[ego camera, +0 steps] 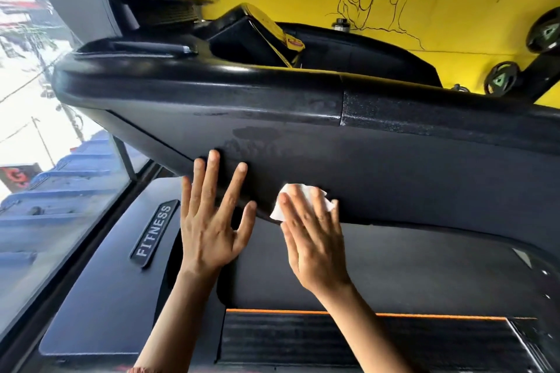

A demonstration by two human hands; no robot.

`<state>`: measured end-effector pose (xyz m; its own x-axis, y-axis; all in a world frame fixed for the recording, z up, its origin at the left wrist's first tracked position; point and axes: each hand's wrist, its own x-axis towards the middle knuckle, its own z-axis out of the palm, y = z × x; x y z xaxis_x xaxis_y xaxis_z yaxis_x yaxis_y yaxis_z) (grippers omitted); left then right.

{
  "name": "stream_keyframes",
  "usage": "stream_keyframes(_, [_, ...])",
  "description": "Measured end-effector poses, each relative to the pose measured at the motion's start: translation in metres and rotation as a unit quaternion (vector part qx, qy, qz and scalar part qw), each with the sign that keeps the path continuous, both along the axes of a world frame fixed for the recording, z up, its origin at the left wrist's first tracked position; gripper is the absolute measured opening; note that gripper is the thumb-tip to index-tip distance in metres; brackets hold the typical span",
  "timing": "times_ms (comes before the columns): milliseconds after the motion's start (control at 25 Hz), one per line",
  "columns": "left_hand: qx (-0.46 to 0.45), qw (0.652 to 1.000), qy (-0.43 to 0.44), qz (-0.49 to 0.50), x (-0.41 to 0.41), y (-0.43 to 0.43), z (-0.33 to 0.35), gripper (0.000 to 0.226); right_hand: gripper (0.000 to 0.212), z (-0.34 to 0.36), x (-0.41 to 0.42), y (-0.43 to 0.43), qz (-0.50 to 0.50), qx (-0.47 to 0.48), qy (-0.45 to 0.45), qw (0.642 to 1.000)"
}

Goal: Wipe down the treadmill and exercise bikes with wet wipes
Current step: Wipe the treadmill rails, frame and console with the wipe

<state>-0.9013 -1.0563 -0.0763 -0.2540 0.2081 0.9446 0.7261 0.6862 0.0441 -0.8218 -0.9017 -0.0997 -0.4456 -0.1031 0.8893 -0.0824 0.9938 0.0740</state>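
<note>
Pressing white wet wipe (303,201) flat against treadmill (394,179) console underside, right hand (315,239) fingers straight; left hand (212,221) open, splayed beside it.

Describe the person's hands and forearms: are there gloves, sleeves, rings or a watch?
The left hand and the right hand are bare: no gloves, no rings that show. Both forearms are uncovered nearly to the picture's lower edge, with no watch or bracelet in view.

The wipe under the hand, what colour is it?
White. The wipe shows best in the head view, under the right hand.
</note>
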Motion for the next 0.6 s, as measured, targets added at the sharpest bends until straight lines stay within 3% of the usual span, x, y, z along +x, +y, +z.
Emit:
stream_keyframes(160, [0.016, 1.0, -0.003, -0.001, -0.002, 0.0, 0.014, 0.054, 0.046, 0.065, -0.018, 0.0, 0.006, 0.041, 0.035, 0.999])
stream_keyframes(360, [0.035, 0.999, -0.002, -0.003, -0.002, 0.009, 0.025, 0.055, 0.045, 0.052, -0.003, 0.024, -0.053, -0.079, 0.091, 0.991])
stream_keyframes(480, [0.036, 0.999, 0.012, -0.001, -0.001, 0.016, 0.025, 0.055, 0.047, 0.061, -0.013, 0.008, -0.007, 0.003, 0.056, 0.998])
stream_keyframes(600, [0.037, 0.999, 0.024, -0.004, 0.001, 0.021, 0.024, 0.056, 0.044, 0.073, -0.008, 0.03, -0.053, 0.022, 0.075, 0.996])
